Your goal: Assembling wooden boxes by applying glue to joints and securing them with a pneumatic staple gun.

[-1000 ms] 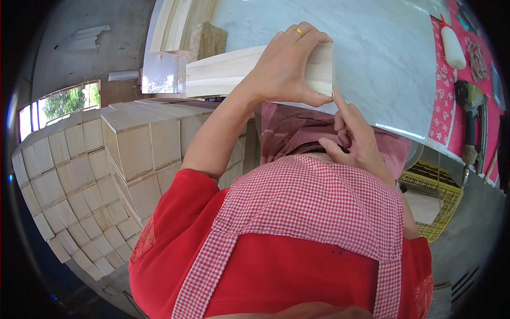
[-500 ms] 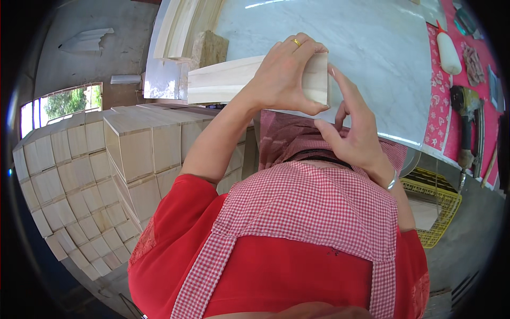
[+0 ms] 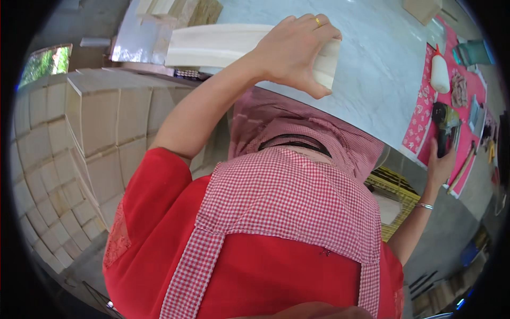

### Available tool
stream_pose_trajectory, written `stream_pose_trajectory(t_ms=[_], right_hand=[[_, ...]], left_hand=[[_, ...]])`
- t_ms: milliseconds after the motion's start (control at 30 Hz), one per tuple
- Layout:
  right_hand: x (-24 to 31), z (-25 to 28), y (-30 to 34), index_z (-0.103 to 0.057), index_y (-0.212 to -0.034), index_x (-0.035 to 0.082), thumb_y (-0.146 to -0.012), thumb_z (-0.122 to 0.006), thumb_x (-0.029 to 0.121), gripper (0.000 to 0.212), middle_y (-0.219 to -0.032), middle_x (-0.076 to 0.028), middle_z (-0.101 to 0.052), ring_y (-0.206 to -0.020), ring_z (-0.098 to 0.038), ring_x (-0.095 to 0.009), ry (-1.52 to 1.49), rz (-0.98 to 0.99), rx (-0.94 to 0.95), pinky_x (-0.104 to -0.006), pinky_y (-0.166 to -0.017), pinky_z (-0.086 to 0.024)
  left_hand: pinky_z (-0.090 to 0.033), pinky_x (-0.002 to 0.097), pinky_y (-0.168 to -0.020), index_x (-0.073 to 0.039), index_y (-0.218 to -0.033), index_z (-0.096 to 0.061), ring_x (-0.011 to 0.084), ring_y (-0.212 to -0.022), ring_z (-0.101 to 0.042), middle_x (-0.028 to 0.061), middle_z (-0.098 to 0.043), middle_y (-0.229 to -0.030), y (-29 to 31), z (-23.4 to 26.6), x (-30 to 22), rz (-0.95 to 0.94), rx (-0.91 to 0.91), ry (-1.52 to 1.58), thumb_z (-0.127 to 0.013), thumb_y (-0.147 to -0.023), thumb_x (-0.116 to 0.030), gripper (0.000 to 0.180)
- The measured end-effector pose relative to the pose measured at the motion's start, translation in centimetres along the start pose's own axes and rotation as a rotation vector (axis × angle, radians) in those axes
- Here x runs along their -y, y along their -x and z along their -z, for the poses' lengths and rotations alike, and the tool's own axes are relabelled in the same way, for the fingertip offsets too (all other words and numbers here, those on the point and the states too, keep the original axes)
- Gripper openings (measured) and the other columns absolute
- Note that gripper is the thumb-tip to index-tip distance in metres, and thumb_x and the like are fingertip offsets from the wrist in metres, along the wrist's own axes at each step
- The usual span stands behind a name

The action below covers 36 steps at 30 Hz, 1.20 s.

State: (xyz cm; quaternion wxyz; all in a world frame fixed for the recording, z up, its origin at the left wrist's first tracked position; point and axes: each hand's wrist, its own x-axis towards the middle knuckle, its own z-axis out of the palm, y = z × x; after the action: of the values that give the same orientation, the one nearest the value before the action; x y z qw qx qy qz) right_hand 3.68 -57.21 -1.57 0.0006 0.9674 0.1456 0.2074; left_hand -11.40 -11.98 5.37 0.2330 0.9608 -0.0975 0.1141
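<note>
My left hand (image 3: 302, 56) grips the near right end of a pale wooden piece (image 3: 218, 45), thumb below and fingers over the top. The piece lies along the near edge of the white marbled tabletop (image 3: 372, 74) and reaches left past my wrist. Far to the right, my right hand (image 3: 442, 162) is closed round the handle of a black nail gun (image 3: 445, 119). That tool lies on a pink patterned cloth (image 3: 419, 125). Part of its grip is hidden by my fingers.
A white glue bottle (image 3: 439, 73), a crumpled rag (image 3: 459, 89) and a stick (image 3: 462, 169) lie on the cloth. Stacked wooden boxes (image 3: 101, 119) stand at the left. More wood (image 3: 164, 9) sits on the far left tabletop. A yellow crate (image 3: 396, 183) is below the table.
My right hand has left the wooden piece's end and moved right onto the nail gun. My left hand keeps its hold. The whole view has shifted to the right.
</note>
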Motion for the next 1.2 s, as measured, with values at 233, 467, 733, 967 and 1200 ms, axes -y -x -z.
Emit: stream_pose_trajectory(t_ms=[233,467,733,967,1200], right_hand=[[-2.9,-3.4,-1.4,-0.047,-0.135,0.001,-0.079,-0.073,0.029,0.068,-0.112,-0.029,-0.065,-0.103,-0.064,-0.042,-0.166,0.116,0.106,-0.0451,-0.089,-0.050],[-2.2,0.7,-5.7,-0.057,-0.120,-0.004,-0.076,-0.072,0.020,0.052,-0.094,-0.022,-0.069,-0.091,-0.068,-0.036,-0.154,-0.103,0.420,-0.0436,-0.081,-0.052],[11.6,15.1,-5.1,-0.066,-0.105,0.000,-0.085,-0.072,0.013,0.024,-0.080,-0.004,-0.064,-0.072,-0.060,-0.010,-0.626,-0.094,0.668,-0.0307,-0.057,-0.049],[17.3,18.7,-5.2,-0.066,-0.111,-0.002,-0.083,-0.079,0.009,0.033,-0.099,-0.006,-0.070,-0.084,-0.063,-0.013,-0.685,0.497,0.604,-0.0301,-0.073,-0.054],[19.2,19.4,-6.1,-0.066,-0.113,-0.002,-0.084,-0.080,0.013,0.036,-0.104,-0.007,-0.071,-0.089,-0.064,-0.014,-0.692,0.512,0.746,-0.0303,-0.079,-0.053]], left_hand=[[-0.045,0.0406,-0.083,-0.005,-0.115,-0.060,0.0271,-0.105,-0.058,0.0097,-0.060,-0.109,-0.2,-0.4,0.0,0.012,0.016,-0.045,-0.076,-0.053,-0.044,0.074],[-0.045,0.0415,-0.084,-0.004,-0.117,-0.061,0.0267,-0.104,-0.060,0.0097,-0.061,-0.110,-0.2,-0.7,0.2,0.000,0.043,-0.076,-0.076,-0.055,-0.046,0.076],[-0.045,0.0414,-0.086,-0.002,-0.114,-0.062,0.0271,-0.105,-0.060,0.0110,-0.062,-0.108,0.6,-0.6,0.7,0.009,0.035,-0.034,-0.076,-0.057,-0.052,0.077],[-0.043,0.0451,-0.092,0.004,-0.111,-0.053,0.0358,-0.108,-0.056,0.0218,-0.058,-0.110,0.3,-0.7,1.2,-0.092,0.013,0.076,-0.082,-0.060,-0.043,0.075],[-0.043,0.0444,-0.090,0.002,-0.107,-0.055,0.0348,-0.106,-0.057,0.0211,-0.060,-0.107,0.4,2.1,-0.7,0.001,0.132,0.052,-0.081,-0.061,-0.040,0.068]])
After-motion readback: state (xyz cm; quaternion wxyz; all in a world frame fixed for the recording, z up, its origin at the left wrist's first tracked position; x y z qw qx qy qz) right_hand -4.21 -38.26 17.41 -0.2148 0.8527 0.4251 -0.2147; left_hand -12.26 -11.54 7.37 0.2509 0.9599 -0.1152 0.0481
